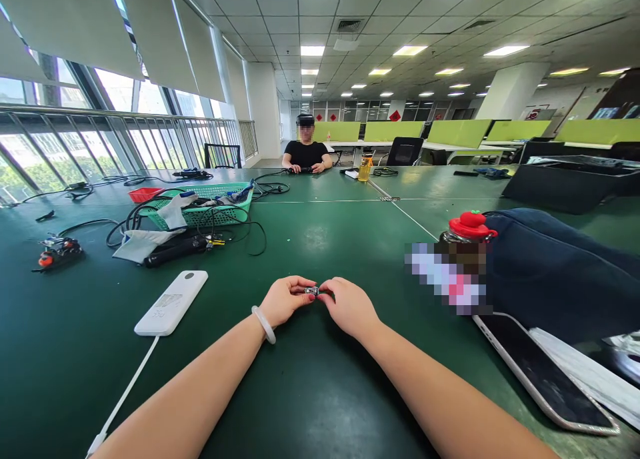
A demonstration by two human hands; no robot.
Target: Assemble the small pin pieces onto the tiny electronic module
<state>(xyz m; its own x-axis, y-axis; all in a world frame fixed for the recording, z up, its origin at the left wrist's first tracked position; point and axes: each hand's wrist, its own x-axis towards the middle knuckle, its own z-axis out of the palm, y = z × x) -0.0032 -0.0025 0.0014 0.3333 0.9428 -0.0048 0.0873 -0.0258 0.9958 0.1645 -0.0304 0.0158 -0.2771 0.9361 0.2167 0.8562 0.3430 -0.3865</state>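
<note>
Between my two hands is a small shiny metallic piece (312, 290), too small for me to name its kind. My left hand (284, 300) pinches it between thumb and fingers, and a pale bangle circles that wrist. From the other side, my right hand (349, 304) is closed in a pinch at the piece's right end; its fingertips touch or nearly touch it. Both hands are low over the dark green table (310, 379). To the left lies a white power bank (173, 302) with a white cable plugged in.
A green basket (220, 212) with gloves and cables stands at the left, near an orange-and-black device (57, 251). On the right are a phone (545, 369), a dark blue bag (560, 272) and a red-lidded jar (470, 229). Another person (306, 149) sits across the table.
</note>
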